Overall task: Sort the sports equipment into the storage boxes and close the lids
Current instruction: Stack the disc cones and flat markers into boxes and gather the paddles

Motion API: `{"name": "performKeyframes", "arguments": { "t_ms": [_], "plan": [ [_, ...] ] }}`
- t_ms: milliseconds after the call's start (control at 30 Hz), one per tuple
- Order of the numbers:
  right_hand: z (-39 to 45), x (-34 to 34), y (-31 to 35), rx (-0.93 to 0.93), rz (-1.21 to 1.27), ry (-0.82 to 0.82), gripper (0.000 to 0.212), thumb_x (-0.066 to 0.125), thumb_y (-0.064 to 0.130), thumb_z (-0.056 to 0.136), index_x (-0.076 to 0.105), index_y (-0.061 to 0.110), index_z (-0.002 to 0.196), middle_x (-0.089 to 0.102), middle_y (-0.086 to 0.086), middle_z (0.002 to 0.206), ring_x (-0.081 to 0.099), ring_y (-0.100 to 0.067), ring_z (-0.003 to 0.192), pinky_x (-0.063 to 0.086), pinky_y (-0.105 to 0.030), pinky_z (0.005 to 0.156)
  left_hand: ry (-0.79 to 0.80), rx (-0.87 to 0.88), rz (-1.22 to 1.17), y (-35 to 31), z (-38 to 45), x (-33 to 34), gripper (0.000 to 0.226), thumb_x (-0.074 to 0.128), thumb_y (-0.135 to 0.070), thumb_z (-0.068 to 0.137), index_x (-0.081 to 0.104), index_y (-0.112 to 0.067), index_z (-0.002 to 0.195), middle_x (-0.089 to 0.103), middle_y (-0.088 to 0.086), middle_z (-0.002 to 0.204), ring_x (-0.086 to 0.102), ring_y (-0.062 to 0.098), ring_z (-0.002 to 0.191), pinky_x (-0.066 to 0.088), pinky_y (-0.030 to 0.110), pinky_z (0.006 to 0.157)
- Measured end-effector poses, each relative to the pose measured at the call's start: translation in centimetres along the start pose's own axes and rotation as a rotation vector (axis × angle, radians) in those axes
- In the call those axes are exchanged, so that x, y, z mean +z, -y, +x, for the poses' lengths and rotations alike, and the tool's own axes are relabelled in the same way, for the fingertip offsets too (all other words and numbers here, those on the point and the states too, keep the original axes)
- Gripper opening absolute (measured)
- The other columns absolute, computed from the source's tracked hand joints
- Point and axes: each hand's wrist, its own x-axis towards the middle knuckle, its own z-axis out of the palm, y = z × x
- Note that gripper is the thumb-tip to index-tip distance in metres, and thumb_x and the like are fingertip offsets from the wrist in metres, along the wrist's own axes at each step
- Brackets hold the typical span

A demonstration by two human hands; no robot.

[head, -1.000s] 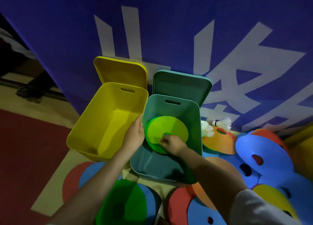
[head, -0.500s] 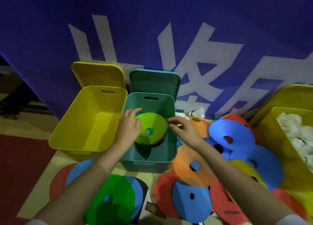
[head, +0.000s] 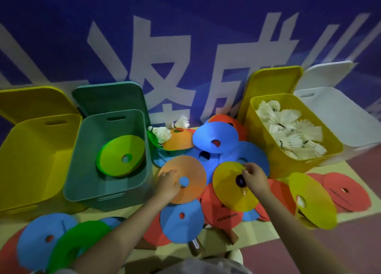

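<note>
Both out of green box [head: 107, 154] now: left hand [head: 168, 184] gripping flat orange disc [head: 182, 181] beside it, right hand [head: 254, 177] pinching round yellow disc [head: 231, 186] beyond.

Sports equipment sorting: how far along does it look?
Partly done. The yellow box holds many shuttlecocks, and a few disc cones sit in the green box. In hand: the left hand grips an orange disc, the right hand a yellow disc. Left: many scattered discs, two loose shuttlecocks, all lids open.
</note>
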Motion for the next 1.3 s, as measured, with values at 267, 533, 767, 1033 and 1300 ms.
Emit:
{"name": "performKeyframes", "arguments": {
  "t_ms": [267, 533, 767, 1033, 1300],
  "plan": [
    [-0.5, -1.5, -6.0, -0.276, -0.299, 0.001, 0.053, 0.069, 0.026, 0.085, 0.051, 0.007, 0.132, 0.054, -0.014, 0.125, 0.051, -0.033, 0.114, 0.045, -0.043, 0.090, -0.248, -0.342, -0.142, 0.7, -0.2, 4.4, 0.068, 0.062, -0.009, 0.083, 0.033, -0.004, 0.144, 0.042, 0.026, 0.139, 0.039, 0.040, 0.128, 0.032, 0.043, 0.104],
    [-2.5, 1.9, -7.3, -0.667, -0.647, 0.222, 0.077, 0.080, 0.042, 0.055, 0.051, 0.025, 0.124, 0.062, 0.001, 0.102, 0.062, -0.023, 0.095, 0.050, -0.038, 0.079, -0.395, -0.529, -0.442, -1.4, -0.3, 4.6, 0.047, 0.052, 0.008, 0.082, 0.050, 0.003, 0.128, 0.056, 0.028, 0.125, 0.054, 0.044, 0.112, 0.043, 0.046, 0.089],
    [-1.6, 1.9, -5.7, -0.529, -0.432, 0.112, 0.069, 0.059, 0.040, 0.067, 0.049, 0.024, 0.133, 0.061, -0.002, 0.093, 0.061, -0.027, 0.087, 0.043, -0.042, 0.073, -0.443, -0.355, -0.641, -2.1, -1.5, 3.7, 0.053, 0.048, 0.006, 0.086, 0.046, -0.013, 0.135, 0.057, 0.015, 0.126, 0.055, 0.035, 0.111, 0.045, 0.042, 0.087],
    [-1.9, -0.9, 0.9, -0.126, 0.340, 0.349, 0.124, 0.064, 0.087, 0.046, 0.015, 0.041, 0.150, 0.020, 0.012, 0.156, 0.020, -0.016, 0.143, 0.030, -0.050, 0.112, -0.316, -0.217, -0.714, -3.0, -1.4, 3.8, 0.062, 0.051, 0.000, 0.091, 0.033, -0.025, 0.145, 0.057, 0.006, 0.126, 0.059, 0.025, 0.109, 0.051, 0.047, 0.090],
    [-3.2, -0.7, -0.5, -0.309, 0.004, 0.216, 0.086, 0.043, 0.053, 0.077, 0.011, 0.029, 0.153, 0.034, -0.005, 0.146, 0.034, -0.024, 0.135, 0.039, -0.038, 0.100, -0.272, -0.170, -0.719, -4.3, -0.3, 4.2, 0.057, 0.048, 0.001, 0.093, 0.034, -0.018, 0.145, 0.055, 0.010, 0.124, 0.056, 0.024, 0.100, 0.049, 0.039, 0.083]
  ]
}}
